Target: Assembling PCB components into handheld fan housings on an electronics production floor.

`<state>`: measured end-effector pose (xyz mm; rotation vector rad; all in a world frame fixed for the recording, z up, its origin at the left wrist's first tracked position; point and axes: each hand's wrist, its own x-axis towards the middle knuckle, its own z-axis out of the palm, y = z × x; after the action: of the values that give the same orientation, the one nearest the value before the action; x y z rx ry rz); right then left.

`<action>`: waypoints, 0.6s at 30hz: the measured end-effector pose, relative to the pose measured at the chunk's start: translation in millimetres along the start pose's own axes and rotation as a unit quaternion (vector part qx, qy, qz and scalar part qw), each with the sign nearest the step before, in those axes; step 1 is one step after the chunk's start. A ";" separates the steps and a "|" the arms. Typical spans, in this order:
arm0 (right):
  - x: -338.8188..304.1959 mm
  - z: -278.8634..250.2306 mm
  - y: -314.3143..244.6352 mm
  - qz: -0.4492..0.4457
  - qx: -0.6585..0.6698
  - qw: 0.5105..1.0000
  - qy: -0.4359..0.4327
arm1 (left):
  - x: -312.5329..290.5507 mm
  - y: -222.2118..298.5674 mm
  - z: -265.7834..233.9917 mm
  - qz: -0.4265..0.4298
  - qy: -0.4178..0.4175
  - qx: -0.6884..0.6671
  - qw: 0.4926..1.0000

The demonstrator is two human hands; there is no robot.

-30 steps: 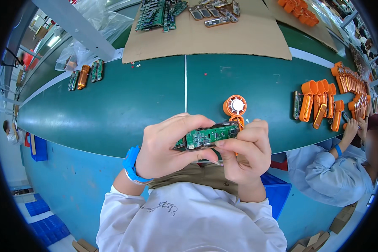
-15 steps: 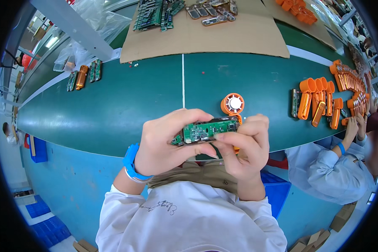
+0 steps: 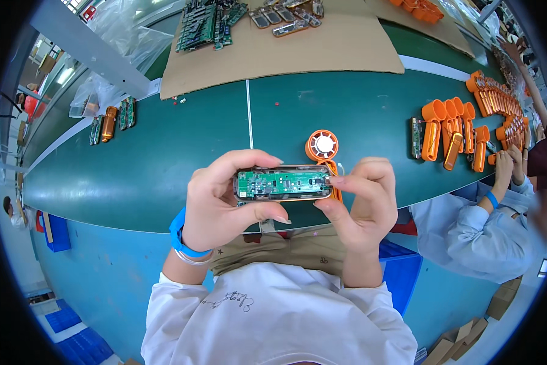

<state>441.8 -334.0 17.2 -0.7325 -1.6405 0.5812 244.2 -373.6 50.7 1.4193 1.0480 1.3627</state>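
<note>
A green circuit board lies in a long dark, see-through casing, held level above the near edge of the green table. My left hand grips the casing's left end, fingers along the far side and thumb by the near side. At the right end, the fingertips of my right hand pinch the casing and the end of the board. Just beyond the casing an orange handheld fan with a white hub lies on the table, its handle partly hidden behind the casing and my right hand.
Cardboard at the back carries stacked circuit boards and clear casings. Several orange fan housings stand at the right, near a co-worker's hands. More boards and a copper-coloured casing lie far left.
The board has gone from tilted to lying flat in the casing, with its face turned up. My right fingers have moved from the board's middle to its right end.
</note>
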 end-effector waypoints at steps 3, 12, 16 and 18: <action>-2.5 1.6 -0.3 0.007 0.010 1.000 0.011 | 0.1 0.0 0.7 0.014 -0.002 -0.008 1.000; -7.2 2.8 3.3 -0.012 0.037 0.999 0.016 | -1.3 5.6 3.5 0.040 -0.011 0.047 0.998; -4.5 1.3 -4.5 -0.020 0.032 0.999 0.014 | -0.8 6.1 5.5 0.049 -0.016 0.081 0.995; -5.1 -4.3 -7.4 -0.046 -0.021 0.999 -0.008 | 4.5 6.8 10.8 0.045 -0.021 0.129 0.990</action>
<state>445.5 -342.9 19.9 -0.6804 -1.6964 0.4897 255.1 -371.4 58.4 1.6947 1.1768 1.2907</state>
